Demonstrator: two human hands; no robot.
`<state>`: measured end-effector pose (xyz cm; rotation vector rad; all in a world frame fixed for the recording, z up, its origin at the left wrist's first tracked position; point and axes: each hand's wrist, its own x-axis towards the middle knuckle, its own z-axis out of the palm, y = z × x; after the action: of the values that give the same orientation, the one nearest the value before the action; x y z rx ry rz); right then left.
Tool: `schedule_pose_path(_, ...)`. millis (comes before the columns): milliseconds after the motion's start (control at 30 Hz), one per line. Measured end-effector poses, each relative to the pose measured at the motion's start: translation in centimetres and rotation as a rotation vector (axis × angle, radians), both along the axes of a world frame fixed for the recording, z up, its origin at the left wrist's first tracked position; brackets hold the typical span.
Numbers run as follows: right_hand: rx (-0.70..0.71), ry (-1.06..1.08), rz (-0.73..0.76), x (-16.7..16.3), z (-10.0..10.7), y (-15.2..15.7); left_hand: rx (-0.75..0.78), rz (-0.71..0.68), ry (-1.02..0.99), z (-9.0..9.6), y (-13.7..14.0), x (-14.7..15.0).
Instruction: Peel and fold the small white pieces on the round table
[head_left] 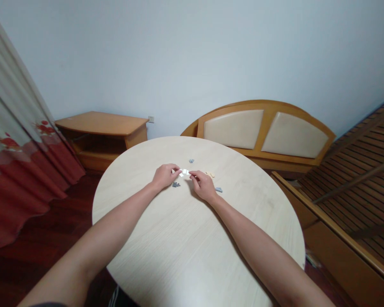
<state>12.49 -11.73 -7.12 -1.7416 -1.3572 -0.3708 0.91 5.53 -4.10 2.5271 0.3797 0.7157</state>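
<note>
Two hands meet near the middle of a round pale wood table, and only the head view is on offer, so here goes.

Head view: the left hand and right hand both have fingertips pinched in on a little cluster of white pieces sitting right between them. Pieces are tiny, so I can't tell if they're lifted off the tabletop or just resting on it, and I can't tell which hand really has the grip. Both sets of fingers look curled into a pinch, not flat or relaxed. The cluster runs roughly side to side, from one hand's fingertips to the other's, and both hands look about equally close to it.

Loose bits scattered around: a dark grey piece just below the left hand's fingers, a grey piece a bit farther out toward the table's far edge, a tan piece just beyond the right hand, and a blue-grey piece beside the right wrist. None of them sits between the hands and the white bits, so nothing's blocking.

Beyond the table: a wooden side cabinet on the left, a padded headboard leaning on the wall, a slatted bed frame on the right, and a red floral curtain.
</note>
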Motion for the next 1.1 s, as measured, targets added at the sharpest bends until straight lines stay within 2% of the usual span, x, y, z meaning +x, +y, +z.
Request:
schedule_pose_path(133,-0.054,0.000,-0.022,-0.2,0.0,0.0,-0.026,0.131,0.081,-0.5,2.0,0.0)
schedule_pose_path(233,-0.098,-0.006,-0.022,-0.2,0.1,-0.1,-0.005,0.165,0.149,-0.8,2.4,0.2)
schedule_pose_path(467,-0.233,-0.008,-0.022,-0.5,0.3,-0.2,-0.054,0.134,0.194,-1.1,2.0,0.6)
schedule_pose_path(567,-0.280,-0.038,0.025,-0.6,0.2,0.1,-0.073,0.088,0.193,-1.0,1.9,0.6)
schedule_pose_path(767,-0.317,-0.131,0.132,-1.1,0.2,0.9,0.009,0.057,0.176,-1.5,1.6,1.0)
schedule_pose_path(967,-0.368,-0.143,0.135,-1.1,-0.1,1.2,0.013,0.072,0.172,-1.9,1.7,1.3)
schedule_pose_path(1100,-0.348,-0.127,0.010,-1.0,-0.2,1.1,0.040,0.089,0.204,-1.7,1.6,1.3)
